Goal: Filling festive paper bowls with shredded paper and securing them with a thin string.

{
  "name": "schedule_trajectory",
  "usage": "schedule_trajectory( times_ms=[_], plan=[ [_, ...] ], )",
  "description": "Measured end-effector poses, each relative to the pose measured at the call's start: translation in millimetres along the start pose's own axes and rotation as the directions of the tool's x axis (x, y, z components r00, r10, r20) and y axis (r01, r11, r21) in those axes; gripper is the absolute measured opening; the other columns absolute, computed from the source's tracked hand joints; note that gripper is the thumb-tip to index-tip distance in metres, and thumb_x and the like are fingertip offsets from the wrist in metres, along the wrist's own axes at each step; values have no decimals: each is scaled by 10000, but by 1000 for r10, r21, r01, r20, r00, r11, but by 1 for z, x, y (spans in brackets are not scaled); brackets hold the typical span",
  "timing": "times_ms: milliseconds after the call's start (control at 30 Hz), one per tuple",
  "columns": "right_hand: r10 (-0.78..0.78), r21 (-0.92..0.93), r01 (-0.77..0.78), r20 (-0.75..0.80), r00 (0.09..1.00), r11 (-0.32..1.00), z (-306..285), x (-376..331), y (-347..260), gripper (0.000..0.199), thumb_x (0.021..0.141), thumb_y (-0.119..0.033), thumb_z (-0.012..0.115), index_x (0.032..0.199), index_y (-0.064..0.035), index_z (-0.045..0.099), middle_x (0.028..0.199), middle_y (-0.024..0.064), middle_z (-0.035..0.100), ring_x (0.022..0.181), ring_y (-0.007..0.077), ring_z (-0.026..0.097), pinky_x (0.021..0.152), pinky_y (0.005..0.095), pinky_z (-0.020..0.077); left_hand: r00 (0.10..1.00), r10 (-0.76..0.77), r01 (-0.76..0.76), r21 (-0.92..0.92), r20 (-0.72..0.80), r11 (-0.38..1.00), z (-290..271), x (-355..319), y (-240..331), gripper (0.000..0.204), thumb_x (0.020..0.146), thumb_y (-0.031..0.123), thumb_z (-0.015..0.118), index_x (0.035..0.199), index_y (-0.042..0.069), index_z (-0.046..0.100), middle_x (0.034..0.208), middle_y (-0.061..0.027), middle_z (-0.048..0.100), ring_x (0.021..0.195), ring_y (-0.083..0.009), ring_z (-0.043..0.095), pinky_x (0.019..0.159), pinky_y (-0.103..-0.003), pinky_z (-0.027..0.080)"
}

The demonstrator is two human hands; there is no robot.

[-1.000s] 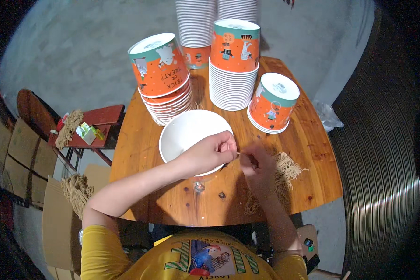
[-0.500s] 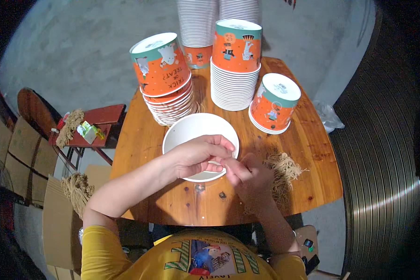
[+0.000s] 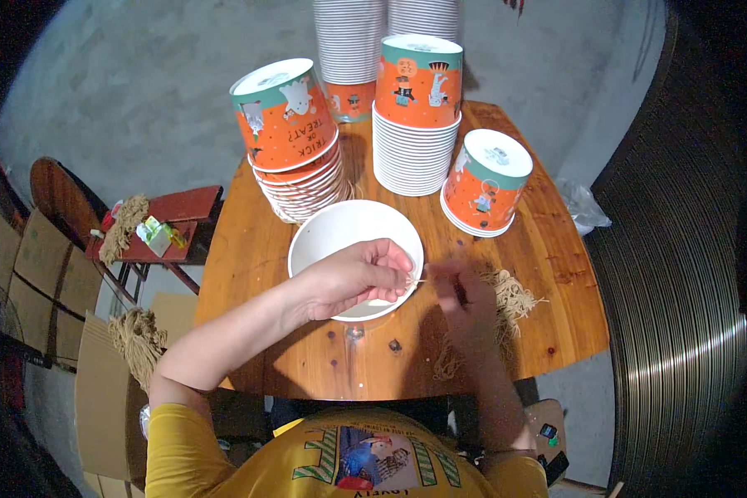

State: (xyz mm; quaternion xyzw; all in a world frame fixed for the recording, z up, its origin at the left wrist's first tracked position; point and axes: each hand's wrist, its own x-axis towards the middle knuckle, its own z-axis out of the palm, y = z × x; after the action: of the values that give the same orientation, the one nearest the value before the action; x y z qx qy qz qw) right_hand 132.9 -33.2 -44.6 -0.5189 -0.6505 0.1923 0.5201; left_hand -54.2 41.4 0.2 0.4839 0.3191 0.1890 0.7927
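My left hand (image 3: 361, 278) reaches over the mouth of a paper bucket (image 3: 328, 224) with a white inside. Thumb and fingers are closed in a pinch on a tan cord (image 3: 415, 281), whose short end pokes out beside the bucket's right rim. Just right of it, my right hand (image 3: 466, 305) is in shadow and a little blurred. Its fingers look apart, with a gap between thumb and fingers, and nothing shows in them. A loose bundle of tan cords (image 3: 515, 297) lies on the table, partly behind that hand.
Upside-down orange and green buckets stand in stacks on the wooden table (image 3: 556, 257): left (image 3: 286, 116), middle (image 3: 421, 83) and right (image 3: 483, 187). Taller stacks (image 3: 349, 41) rise behind. At left, more tan cords (image 3: 138, 336) hang by cardboard, near a red bench (image 3: 183, 203).
My right hand has come away from the left, moving right, and its fingers have loosened. The left hand stays over the bucket, and the cord's end now shows.
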Motion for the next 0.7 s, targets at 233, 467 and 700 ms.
schedule_trajectory(
  times_ms=[233, 467, 700],
  plan=[
    [7, 62, -5, -38, 999, 998, -4, 4, 3, 102, 875, -68, 559, 962, -36, 600, 766, 25, 563, 674, 85, 507, 618, 249, 427, 989, 143, -133, 226, -28, 965, 6, 2, -6, 216, 809, -44, 600, 979, 55, 512, 863, -12, 547, 770, -106, 542, 713, -231, 463],
    [139, -25, -137, 137, 981, 990, 1, 8, -20, 155, 839, -169, 665, 899, -35, 613, 753, 68, 617, 638, 137, 574, 574, 290, 459, 936, 351, -285, 551, -15, 784, 16, -2, 0, 229, 833, -22, 574, 1028, 45, 473, 855, -4, 478, 793, -94, 485, 720, -228, 434],
    [97, 104, -98, 15, 995, 990, 7, 10, -18, 109, 799, -74, 687, 846, -23, 602, 618, -16, 501, 567, 45, 435, 507, 226, 361, 868, 491, -376, 738, 69, 561, 10, -4, -2, 235, 868, 65, 620, 1074, 49, 509, 892, 8, 464, 841, -86, 466, 785, -231, 413]
  ],
)
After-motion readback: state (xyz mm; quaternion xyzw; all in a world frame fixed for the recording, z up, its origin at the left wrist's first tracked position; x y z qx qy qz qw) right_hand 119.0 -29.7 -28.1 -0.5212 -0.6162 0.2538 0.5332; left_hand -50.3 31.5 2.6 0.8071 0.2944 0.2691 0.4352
